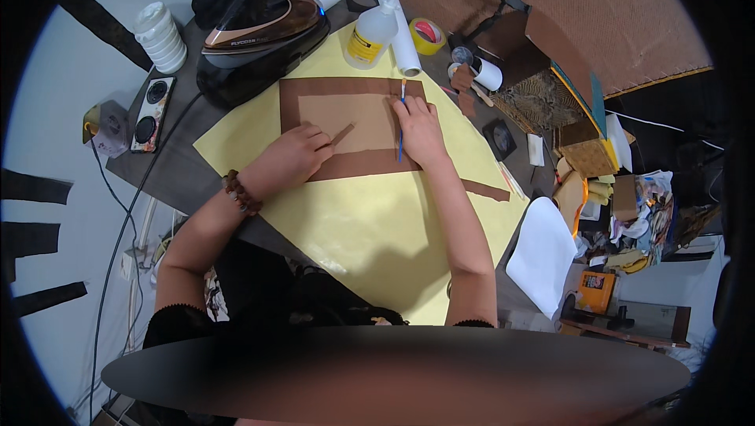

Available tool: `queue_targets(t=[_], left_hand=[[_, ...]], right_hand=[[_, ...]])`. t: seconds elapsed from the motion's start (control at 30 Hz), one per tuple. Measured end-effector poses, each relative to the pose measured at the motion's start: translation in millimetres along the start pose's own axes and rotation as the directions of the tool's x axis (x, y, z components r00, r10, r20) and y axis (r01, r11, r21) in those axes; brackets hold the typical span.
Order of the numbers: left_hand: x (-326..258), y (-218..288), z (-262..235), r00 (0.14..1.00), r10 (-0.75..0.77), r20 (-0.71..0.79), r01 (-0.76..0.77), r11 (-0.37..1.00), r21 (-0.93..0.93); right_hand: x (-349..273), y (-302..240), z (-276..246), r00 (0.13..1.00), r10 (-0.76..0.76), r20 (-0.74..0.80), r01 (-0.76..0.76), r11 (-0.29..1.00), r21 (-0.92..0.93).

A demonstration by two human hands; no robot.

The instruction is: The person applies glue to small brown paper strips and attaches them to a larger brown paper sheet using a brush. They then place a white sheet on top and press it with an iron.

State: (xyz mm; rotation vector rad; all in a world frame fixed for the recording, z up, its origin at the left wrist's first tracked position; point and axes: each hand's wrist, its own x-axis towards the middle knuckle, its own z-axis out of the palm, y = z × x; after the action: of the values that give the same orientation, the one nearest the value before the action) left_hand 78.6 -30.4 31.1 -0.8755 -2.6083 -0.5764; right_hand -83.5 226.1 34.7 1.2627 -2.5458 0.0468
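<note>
While fingers (324, 141) pinch brown strip (344, 134), brush (401, 123) beside

What we count on the surface

We see one yellow sheet (370, 221), one brown sheet (354, 123), one loose brown strip (486, 189), one iron (263, 25), one glue bottle (371, 33), one tape roll (427, 35), one brush (402, 119) and two hands.

A brown clothes iron (263, 21), white glue bottle (371, 33) and yellow tape roll (427, 35) stand behind.
</note>
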Motion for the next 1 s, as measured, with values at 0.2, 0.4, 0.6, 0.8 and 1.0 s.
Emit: queue_targets(t=[0.2, 0.4, 0.6, 0.8, 1.0], left_hand=[[5, -4, 2, 0.985, -0.038, -0.167, 0.045, 0.998, 0.038], [7, -6, -6, 0.836, -0.522, -0.169, 0.353, 0.749, -0.561], [8, -4, -19, 0.764, -0.638, 0.100, 0.164, 0.042, -0.986], [3, 20, -13, 0.759, -0.629, 0.170, 0.118, -0.124, -0.985], [6, 36, -24, 0.763, -0.619, 0.186, 0.120, -0.147, -0.982]], right_hand=[[-4, -8, 0, 0.988, 0.014, -0.154, 0.002, 0.995, 0.104], [-14, -19, -2, 0.948, 0.314, -0.041, -0.218, 0.741, 0.635], [-14, -49, -23, 0.950, 0.310, 0.042, -0.005, -0.120, 0.993], [-22, -79, -49, 0.910, 0.367, 0.194, -0.067, -0.332, 0.941], [-32, -90, -70, 0.857, 0.507, 0.095, 0.010, -0.201, 0.980]])
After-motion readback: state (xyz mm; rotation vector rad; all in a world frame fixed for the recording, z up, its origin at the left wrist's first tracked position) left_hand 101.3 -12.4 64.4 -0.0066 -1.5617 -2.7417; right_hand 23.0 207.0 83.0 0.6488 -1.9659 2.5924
